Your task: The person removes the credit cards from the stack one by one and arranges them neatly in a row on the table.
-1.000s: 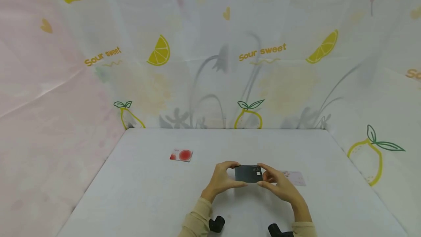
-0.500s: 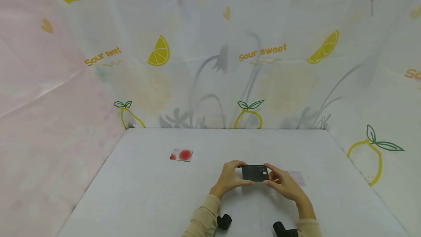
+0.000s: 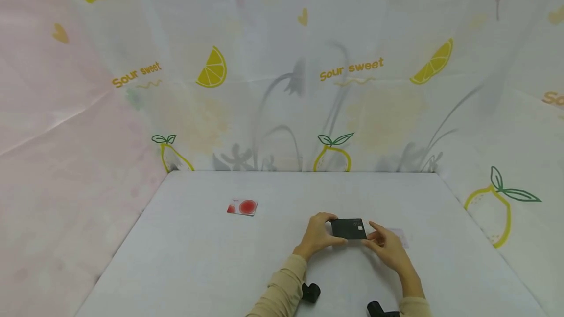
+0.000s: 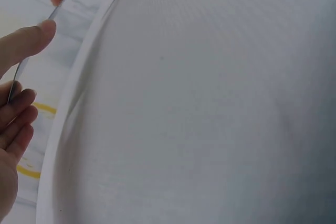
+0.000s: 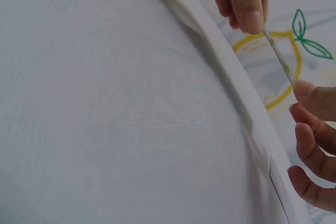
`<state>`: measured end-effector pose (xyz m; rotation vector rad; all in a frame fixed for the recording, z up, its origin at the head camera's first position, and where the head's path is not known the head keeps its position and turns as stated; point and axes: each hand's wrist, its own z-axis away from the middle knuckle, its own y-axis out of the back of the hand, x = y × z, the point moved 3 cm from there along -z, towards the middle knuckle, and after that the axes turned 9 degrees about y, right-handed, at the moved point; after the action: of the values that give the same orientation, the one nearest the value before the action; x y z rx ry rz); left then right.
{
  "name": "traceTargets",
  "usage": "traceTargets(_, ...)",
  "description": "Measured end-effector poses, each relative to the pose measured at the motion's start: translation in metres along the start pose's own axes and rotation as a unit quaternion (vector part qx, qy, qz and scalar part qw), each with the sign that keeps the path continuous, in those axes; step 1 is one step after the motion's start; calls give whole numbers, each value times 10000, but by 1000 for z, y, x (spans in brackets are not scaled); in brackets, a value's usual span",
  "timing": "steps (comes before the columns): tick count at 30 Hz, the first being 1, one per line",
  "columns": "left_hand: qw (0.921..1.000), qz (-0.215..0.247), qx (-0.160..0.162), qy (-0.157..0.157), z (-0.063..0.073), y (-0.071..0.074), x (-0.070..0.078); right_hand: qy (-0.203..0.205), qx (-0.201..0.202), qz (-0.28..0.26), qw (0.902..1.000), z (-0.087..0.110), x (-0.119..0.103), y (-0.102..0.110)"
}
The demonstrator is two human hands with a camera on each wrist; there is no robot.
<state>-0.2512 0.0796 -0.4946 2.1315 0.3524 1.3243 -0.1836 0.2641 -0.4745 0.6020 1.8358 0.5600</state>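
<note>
- Since 1 s ago, both hands & the dark card (image 3: 348, 228) have drifted rightward and a bit further from the person; the card's face now tilts flatter, its small white mark at the lower right instead of upper right.
- Dark card: 1 of them, held in the air just above the counter (image 3: 198, 258), between the two hands, near the middle-right of the surface.
- Left hand (image 3: 318, 236): pinches the card's left short end, thumb below, fingers curled over the top. Left wrist view shows the card edge-on as a thin line between thumb and fingertips (image 4: 31, 38).
- Right hand (image 3: 387, 248): pinches the right end, index fingertip & thumb on the card's corner. Right wrist view shows the thin edge (image 5: 278, 59) caught between fingertips.
- Why held so, as a guess: gripping both short ends keeps the flat face free & steady, as for looking at it or turning it over.
- Other cards on the counter: 2. A white card w/ red circle (image 3: 243, 207) lies flat, well apart to the left. A pale pinkish card (image 3: 400, 237) lies flat just beyond the right hand, partly hidden by it.
- Cards in total: 3. Hands: 2, both w/ beige sleeves (image 3: 282, 292).
- Backdrop: lemon-print cloth (image 3: 282, 62) reading "Sour sweet" hangs around the counter on three sides.
</note>
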Motion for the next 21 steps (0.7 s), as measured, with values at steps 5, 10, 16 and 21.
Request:
traceTargets(5,9997,-174,-64,140,0,-6,0,30,549,370,9978,6,5,6)
traceTargets(10,9988,-429,-165,153,-2,-13,-3,-57,781,543,9955,10,10,11)
traceTargets(16,9980,-583,-237,39,-2,-18,-3,-124,702,554,9959,11,12,12)
traceTargets(21,9968,-737,-301,-2,-1,-23,-2,232,224,842,9959,6,13,7)
